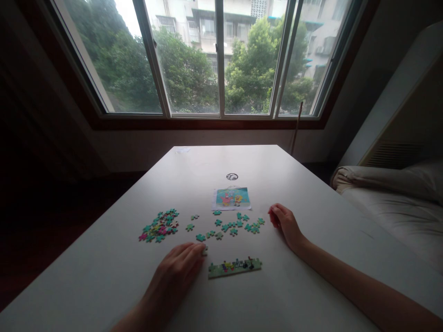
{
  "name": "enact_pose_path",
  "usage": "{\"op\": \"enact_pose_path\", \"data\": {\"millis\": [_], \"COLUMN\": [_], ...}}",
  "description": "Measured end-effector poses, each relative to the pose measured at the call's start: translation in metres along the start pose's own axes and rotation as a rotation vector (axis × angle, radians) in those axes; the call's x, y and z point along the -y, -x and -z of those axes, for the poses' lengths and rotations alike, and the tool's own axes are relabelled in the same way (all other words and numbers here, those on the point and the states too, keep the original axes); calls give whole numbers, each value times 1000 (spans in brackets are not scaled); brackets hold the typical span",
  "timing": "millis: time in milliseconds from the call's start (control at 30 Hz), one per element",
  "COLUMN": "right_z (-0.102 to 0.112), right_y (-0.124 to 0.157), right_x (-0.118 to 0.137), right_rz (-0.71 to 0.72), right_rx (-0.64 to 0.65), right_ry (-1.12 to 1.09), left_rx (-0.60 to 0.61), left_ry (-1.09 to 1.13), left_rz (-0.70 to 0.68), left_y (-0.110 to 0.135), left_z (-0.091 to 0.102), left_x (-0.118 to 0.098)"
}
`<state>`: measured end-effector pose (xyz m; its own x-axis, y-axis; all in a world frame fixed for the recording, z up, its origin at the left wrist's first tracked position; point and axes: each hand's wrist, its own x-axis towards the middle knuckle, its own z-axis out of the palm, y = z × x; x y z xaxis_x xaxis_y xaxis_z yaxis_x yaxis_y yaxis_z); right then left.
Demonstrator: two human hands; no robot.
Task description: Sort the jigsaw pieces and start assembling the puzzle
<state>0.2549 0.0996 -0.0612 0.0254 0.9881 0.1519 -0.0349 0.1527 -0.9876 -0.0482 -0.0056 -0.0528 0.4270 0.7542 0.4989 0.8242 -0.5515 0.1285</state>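
Between the fingertips of my left hand (182,263) is a small puzzle piece (205,251), held just left of a joined strip of puzzle pieces (235,267). The strip is green along its lower edge with coloured figures above. My right hand (283,221) rests on the table with fingers curled, right of several loose teal and green puzzle pieces (231,226); whether anything is inside its fingers is hidden. To the left lies a heap of mixed puzzle pieces (159,227). Beyond the loose pieces is a picture card (232,198) with cartoon figures on teal.
A white table (294,295) carries everything. A round black-and-white mark (232,176) lies past the card, and a scrap of clear wrapping (182,150) sits at the far left corner. A window (194,64) is behind. On the right stands a pale cushioned seat (391,207).
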Motion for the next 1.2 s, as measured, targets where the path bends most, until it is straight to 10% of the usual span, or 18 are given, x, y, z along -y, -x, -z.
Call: {"op": "enact_pose_path", "data": {"millis": [633, 1200], "right_z": [0, 1], "right_y": [-1, 0], "right_x": [-2, -1], "right_rz": [8, 3], "right_rx": [8, 13], "right_ry": [13, 27], "left_rx": [13, -71], "left_ry": [257, 78], "left_rz": [34, -297], "left_y": [7, 4], "left_z": [-8, -2], "left_x": [3, -6]}}
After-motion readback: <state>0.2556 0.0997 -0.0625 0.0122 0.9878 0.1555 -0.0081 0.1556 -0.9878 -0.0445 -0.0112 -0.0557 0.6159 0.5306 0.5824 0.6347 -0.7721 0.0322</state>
